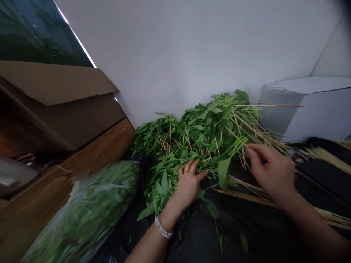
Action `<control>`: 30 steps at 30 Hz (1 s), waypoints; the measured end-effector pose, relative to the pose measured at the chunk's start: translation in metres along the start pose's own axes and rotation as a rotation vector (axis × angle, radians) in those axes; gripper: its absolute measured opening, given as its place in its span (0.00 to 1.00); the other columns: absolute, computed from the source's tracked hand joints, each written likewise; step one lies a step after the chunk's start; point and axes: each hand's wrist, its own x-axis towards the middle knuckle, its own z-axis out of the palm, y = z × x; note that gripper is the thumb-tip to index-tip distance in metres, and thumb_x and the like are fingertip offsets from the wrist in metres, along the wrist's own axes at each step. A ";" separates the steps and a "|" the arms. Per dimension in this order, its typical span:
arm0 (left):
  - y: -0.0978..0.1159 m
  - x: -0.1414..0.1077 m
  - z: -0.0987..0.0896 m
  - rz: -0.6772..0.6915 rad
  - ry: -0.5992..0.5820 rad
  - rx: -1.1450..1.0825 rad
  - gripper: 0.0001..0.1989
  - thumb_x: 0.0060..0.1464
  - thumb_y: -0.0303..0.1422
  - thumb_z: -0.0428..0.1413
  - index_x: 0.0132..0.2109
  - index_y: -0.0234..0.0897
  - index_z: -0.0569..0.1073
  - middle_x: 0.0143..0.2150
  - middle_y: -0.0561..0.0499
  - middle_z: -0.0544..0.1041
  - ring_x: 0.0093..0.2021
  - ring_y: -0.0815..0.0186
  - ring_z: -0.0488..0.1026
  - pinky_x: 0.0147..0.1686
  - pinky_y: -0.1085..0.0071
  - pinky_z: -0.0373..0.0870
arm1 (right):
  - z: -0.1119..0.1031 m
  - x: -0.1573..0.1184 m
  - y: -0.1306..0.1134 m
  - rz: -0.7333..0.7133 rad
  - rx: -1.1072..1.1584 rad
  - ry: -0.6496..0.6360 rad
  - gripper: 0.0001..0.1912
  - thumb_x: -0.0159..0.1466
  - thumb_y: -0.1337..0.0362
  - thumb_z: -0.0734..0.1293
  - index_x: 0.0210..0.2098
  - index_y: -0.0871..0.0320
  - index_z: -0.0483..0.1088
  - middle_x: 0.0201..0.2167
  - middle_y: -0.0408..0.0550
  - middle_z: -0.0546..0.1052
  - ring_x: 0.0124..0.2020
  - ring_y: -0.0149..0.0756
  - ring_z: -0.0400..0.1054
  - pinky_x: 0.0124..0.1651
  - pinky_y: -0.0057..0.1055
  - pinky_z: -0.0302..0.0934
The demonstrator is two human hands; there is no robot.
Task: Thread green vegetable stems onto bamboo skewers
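Observation:
A big heap of leafy green vegetables, with many thin wooden skewers among the stems, lies against the white wall. My left hand, wearing rings and a beaded bracelet, reaches onto the loose leaves at the front, fingers apart. Thumb and forefinger of my right hand are pinched on the end of a wooden skewer. Green stems and a broad leaf hang by its near end; whether they are threaded on it I cannot tell. Beneath my hands, more bare skewers lie on black plastic sheeting.
A clear plastic bag full of greens lies at the left. Behind it an open cardboard box stands on a wooden surface. A white box is at the right, with skewer bundles before it.

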 end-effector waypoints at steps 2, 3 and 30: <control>0.000 0.001 0.003 0.025 -0.005 0.006 0.18 0.58 0.27 0.54 0.52 0.51 0.75 0.67 0.43 0.59 0.66 0.47 0.54 0.57 0.44 0.56 | 0.001 -0.001 -0.001 0.006 0.005 -0.018 0.09 0.66 0.62 0.62 0.38 0.56 0.73 0.33 0.46 0.79 0.33 0.36 0.73 0.39 0.31 0.66; 0.000 0.002 0.004 0.032 -0.006 0.003 0.16 0.58 0.28 0.55 0.51 0.50 0.76 0.67 0.43 0.59 0.66 0.47 0.54 0.57 0.43 0.55 | 0.001 -0.002 -0.001 0.004 0.007 -0.025 0.09 0.66 0.62 0.61 0.38 0.55 0.73 0.34 0.46 0.79 0.33 0.36 0.74 0.39 0.31 0.65; -0.022 0.012 -0.021 -0.304 0.407 -0.912 0.07 0.57 0.34 0.57 0.39 0.37 0.78 0.57 0.41 0.72 0.58 0.56 0.68 0.58 0.57 0.61 | 0.004 -0.005 -0.003 0.013 0.043 -0.040 0.09 0.66 0.61 0.62 0.39 0.55 0.73 0.34 0.46 0.79 0.34 0.36 0.74 0.39 0.31 0.66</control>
